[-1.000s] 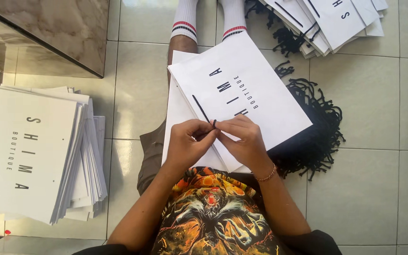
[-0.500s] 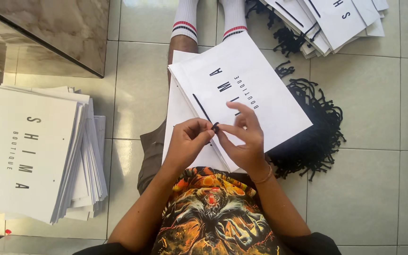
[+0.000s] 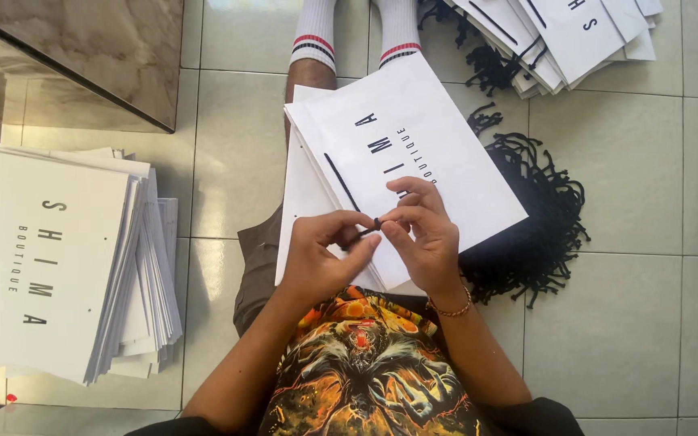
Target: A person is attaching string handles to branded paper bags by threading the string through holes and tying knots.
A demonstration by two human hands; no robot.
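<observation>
A flat white paper bag (image 3: pixel 414 145) with black lettering lies across my lap. A black cord (image 3: pixel 341 182) runs along its upper edge. My left hand (image 3: pixel 321 258) and my right hand (image 3: pixel 422 230) meet over the bag's near edge, and both pinch the knotted end of the cord (image 3: pixel 376 224) between thumb and fingers. A thin bracelet circles my right wrist.
A stack of flat white bags (image 3: pixel 50 258) sits on the tiled floor at my left. Another pile of bags with cords (image 3: pixel 567 36) lies at the top right. A heap of black cords (image 3: pixel 535 226) rests right of my lap. A glass-topped table (image 3: pixel 74 56) stands at the upper left.
My hands have shifted slightly right along the bag's edge, and my right fingers have curled in to pinch the cord's knot against my left thumb.
</observation>
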